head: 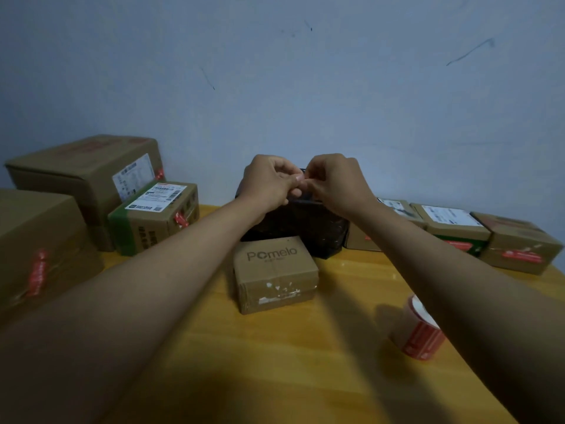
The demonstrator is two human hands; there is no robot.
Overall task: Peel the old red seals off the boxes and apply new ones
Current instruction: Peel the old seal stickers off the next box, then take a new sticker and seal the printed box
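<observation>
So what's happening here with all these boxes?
A person is swapping red seals on parcels. Both hands, the left hand and right hand, meet above a black bag, fingertips pinching something small, probably a peeled seal, though it is too small to tell. The Pomelo box in front shows torn residue and no seal. A roll of red seals waits on the wooden table.
</observation>
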